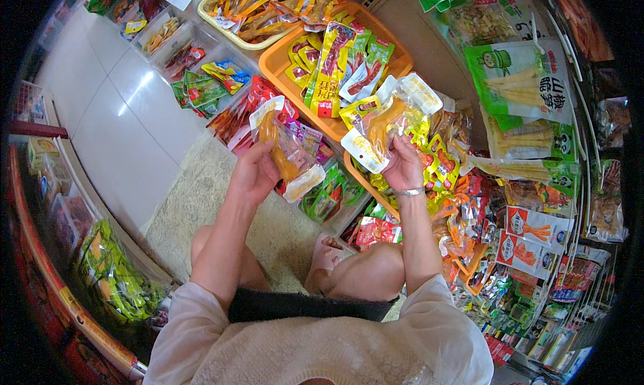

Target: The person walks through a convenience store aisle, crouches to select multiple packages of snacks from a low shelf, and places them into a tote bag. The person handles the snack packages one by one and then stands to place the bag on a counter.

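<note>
My left hand grips a clear vacuum-sealed snack packet with white ends and a long brown piece of food inside. In my right hand, which wears a metal bracelet, is a similar packet, held by its lower edge; whether a second one lies behind it, I cannot tell. Both packets are apart from each other, in front of an orange plastic basket. Long yellow-and-green packets of meat snacks lie in that basket. Small yellow packets heap up beyond my right wrist.
A cream basket of orange-trimmed packets stands at the back. Clear plastic bins of small packets line the left side. Large snack bags hang from a wire rack at right. A bag of green packets sits at lower left.
</note>
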The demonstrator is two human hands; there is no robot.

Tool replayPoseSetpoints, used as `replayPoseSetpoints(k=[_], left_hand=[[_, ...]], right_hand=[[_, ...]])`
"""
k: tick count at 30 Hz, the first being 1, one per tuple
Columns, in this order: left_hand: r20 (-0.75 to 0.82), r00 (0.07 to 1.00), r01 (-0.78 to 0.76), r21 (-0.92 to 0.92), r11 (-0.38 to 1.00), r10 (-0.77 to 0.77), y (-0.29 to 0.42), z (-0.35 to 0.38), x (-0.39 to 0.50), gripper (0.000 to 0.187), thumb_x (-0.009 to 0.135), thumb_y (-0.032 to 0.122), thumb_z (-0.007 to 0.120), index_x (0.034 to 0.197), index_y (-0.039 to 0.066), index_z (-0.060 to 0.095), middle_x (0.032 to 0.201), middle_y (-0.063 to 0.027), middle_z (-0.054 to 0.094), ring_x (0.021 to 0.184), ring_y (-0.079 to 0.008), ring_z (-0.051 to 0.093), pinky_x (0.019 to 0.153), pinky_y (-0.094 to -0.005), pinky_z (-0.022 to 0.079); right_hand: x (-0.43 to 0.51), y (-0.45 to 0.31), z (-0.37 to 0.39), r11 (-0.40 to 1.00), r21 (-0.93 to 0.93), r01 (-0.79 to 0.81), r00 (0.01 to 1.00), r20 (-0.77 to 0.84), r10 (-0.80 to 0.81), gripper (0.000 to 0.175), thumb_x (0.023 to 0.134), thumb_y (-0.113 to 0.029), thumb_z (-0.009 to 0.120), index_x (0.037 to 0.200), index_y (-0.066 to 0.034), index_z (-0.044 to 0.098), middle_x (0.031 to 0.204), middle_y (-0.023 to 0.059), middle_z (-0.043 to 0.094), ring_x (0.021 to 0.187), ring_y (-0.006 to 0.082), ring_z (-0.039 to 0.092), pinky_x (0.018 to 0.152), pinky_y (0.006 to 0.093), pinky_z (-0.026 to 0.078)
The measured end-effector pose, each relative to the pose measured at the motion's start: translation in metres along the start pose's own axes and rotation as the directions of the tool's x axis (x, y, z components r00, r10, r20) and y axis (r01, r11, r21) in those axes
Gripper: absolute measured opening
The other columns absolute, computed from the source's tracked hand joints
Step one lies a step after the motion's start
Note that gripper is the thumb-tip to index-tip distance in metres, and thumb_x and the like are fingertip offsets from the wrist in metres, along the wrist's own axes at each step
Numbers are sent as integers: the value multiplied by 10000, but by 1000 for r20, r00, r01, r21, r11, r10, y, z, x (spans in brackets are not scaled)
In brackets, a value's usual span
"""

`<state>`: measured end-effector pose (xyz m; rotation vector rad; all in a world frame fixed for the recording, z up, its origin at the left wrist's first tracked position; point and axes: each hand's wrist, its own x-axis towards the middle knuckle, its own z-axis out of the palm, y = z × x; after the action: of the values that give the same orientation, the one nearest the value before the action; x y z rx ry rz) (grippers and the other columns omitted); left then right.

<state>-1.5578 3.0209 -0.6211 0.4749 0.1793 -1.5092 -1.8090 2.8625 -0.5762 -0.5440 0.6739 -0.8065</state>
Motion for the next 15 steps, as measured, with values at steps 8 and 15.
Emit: replayPoseSetpoints(k=[8, 15], left_hand=[[30, 999, -36, 74, 997, 33, -4, 0, 4, 358, 877, 96, 510, 1222, 12, 462, 1154, -113, 579, 1088, -266, 550, 987, -438, 399], [14, 995, -99, 101, 990, 98, -2, -2, 3, 358, 877, 54, 501, 1228, 1, 456, 1157, -119, 571, 1077, -258, 557, 977, -429, 420]], right_hand=[[1, 0, -9, 1000, 6, -6, 1000, -8, 6, 271, 879, -69, 560, 1148, -35, 549, 1075, 50, 632, 1014, 155, 589, 968, 320, 435], [3, -35, -14, 975, 138, 173, 954, -270, -131, 215, 898, -138, 545, 1089, -43, 573, 1045, 90, 640, 953, 216, 623, 903, 413, 499]])
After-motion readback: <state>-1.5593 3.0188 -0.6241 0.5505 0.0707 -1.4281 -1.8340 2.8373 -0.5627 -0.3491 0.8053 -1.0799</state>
